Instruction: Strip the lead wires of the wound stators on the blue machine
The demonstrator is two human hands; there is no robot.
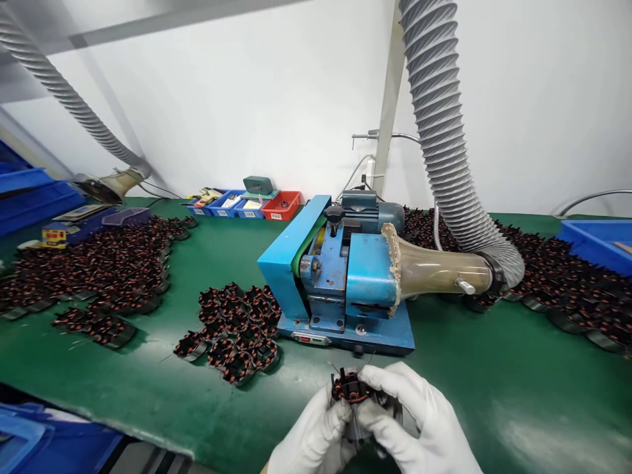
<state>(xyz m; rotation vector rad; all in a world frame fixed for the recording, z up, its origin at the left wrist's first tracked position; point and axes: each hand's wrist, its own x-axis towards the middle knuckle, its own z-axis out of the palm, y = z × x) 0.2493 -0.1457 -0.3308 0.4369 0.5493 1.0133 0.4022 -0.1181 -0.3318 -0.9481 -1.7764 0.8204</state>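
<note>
Both of my hands wear white gloves and meet at the near edge of the green table. A motor stator, with a black slotted top, copper windings and a grey metal ring, stands between them. My left hand grips its left side, thumb on the front. From the right, my right hand closes on it with thumb and fingers. Something dark shows between the right fingers, perhaps a second stator; I cannot tell. Thin wire ends stick up from the stator's top. Just beyond the hands sits a blue belt sanding machine.
A small group of stators lies left of the machine, with a larger pile farther left and another pile at right. A grey hose joins the machine's duct. Small bins, one a red bin, line the wall.
</note>
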